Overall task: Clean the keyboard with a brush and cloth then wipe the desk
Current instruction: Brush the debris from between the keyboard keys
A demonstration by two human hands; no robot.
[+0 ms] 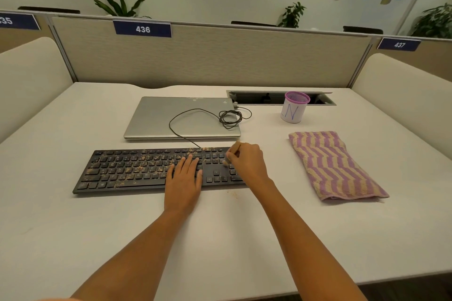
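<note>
Head camera, desk 436: from my remote seat I see both bare hands on a black keyboard [137,170]. It lies across the middle of the white desk [220,239], its keys dusted with tan crumbs, thickest over the letter block.

The left hand [183,178] lies flat on the keys right of the keyboard's centre. Its fingers are straight and close together, tips pointing to twelve o'clock. The right hand [247,164] sits at three o'clock of the left one, apart from it, curled over the number-pad end. Its thumb and fingers pinch a slim pale brush [227,160] with the tip down at the keys on the hand's nine o'clock side. The bristles are too blurred for me to make out.

A few loose crumbs [233,194] lie on the desk just beside the keyboard's near edge, at six o'clock of the right hand. A folded cloth [335,166], striped pink and cream, lies flat at three o'clock of the keyboard, apart from it and untouched.

At twelve o'clock of the keyboard is a closed silver laptop [181,117], with a thin black cable [195,110] looped and coiled across its lid. A white cup [294,111] with a pink mesh rim, marked in blue pen, stands at one o'clock. It is in front of an open cable hatch [264,98] by the partition.
</note>
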